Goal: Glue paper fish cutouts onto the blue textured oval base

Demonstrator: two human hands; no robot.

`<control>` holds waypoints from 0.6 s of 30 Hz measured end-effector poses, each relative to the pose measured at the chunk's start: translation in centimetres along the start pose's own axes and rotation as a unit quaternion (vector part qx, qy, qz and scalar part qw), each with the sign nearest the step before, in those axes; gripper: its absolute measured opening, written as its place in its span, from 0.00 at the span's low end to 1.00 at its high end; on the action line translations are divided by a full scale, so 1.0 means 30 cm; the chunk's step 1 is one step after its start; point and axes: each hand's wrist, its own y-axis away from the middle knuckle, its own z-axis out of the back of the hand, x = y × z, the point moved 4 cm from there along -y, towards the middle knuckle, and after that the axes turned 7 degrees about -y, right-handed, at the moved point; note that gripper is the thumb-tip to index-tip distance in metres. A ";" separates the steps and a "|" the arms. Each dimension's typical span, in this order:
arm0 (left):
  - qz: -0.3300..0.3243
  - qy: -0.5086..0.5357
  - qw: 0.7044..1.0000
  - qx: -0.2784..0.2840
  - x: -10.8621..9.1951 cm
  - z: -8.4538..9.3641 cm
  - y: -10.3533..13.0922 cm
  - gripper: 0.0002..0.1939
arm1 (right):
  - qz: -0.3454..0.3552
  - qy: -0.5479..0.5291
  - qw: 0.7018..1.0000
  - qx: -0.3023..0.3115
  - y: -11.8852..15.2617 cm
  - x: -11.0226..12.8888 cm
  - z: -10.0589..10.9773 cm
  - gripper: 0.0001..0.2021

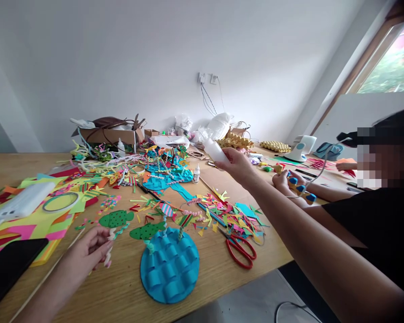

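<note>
My left hand (93, 249) pinches a pale twisted paper spiral (109, 246), with a green spotted paper fish (116, 219) at its top. My right hand (237, 166) is stretched out over the table, closed around a white plastic bottle (215, 151) held tilted. Between my arms, near the table's front edge, lies a round blue base (170, 269) covered in curved paper strips. On it stand paper fish on curled stems, among them a second green fish (147, 231) and a pink-and-blue striped fish (166, 209).
Red-handled scissors (239, 251) lie right of the base, beside paper scraps (229, 211). A small glue bottle (196, 174) stands farther back. At left are a black phone (13, 264), a tape roll (60, 202) and coloured paper sheets. A co-worker (373, 215) sits at right, hands over the table.
</note>
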 end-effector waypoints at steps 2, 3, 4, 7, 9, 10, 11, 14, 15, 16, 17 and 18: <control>-0.001 0.018 0.999 0.027 0.047 -0.007 -0.020 0.17 | -0.007 -0.018 1.000 -0.004 -0.008 0.001 -0.004 0.19; -0.006 0.015 1.000 0.024 0.070 -0.005 -0.030 0.17 | -0.010 -0.028 1.000 -0.008 -0.013 0.001 -0.006 0.19; -0.011 0.000 1.000 0.018 0.090 -0.003 -0.039 0.17 | -0.013 -0.037 0.999 -0.011 -0.017 0.000 -0.008 0.19; -0.035 -0.124 0.989 0.070 0.119 -0.007 -0.058 0.16 | -0.018 -0.051 0.998 -0.016 -0.030 0.000 -0.013 0.19; -0.059 -0.256 0.960 0.094 0.100 0.007 -0.062 0.14 | -0.021 -0.060 0.998 -0.012 -0.036 0.004 -0.016 0.19; -0.071 -0.318 0.941 0.093 0.078 0.023 -0.064 0.13 | -0.022 -0.063 0.998 -0.011 -0.039 0.007 -0.018 0.19; -0.081 -0.362 0.925 0.081 0.049 0.045 -0.066 0.13 | -0.023 -0.065 0.998 -0.011 -0.041 0.011 -0.018 0.19; -0.108 -0.410 0.904 0.045 -0.067 0.118 -0.091 0.14 | -0.026 -0.064 0.998 -0.011 -0.044 0.023 -0.023 0.18; -0.121 -0.422 0.898 0.018 -0.115 0.140 -0.109 0.15 | -0.027 -0.068 0.997 -0.008 -0.045 0.026 -0.026 0.18; -0.145 -0.427 0.892 -0.011 -0.166 0.154 -0.130 0.15 | -0.028 -0.074 0.997 -0.006 -0.047 0.027 -0.029 0.18; -0.181 -0.424 0.887 -0.026 -0.219 0.154 -0.153 0.15 | -0.028 -0.079 0.996 -0.004 -0.048 0.027 -0.033 0.18; -0.224 -0.409 0.884 -0.027 -0.272 0.140 -0.179 0.16 | -0.028 -0.082 0.996 -0.003 -0.050 0.026 -0.036 0.18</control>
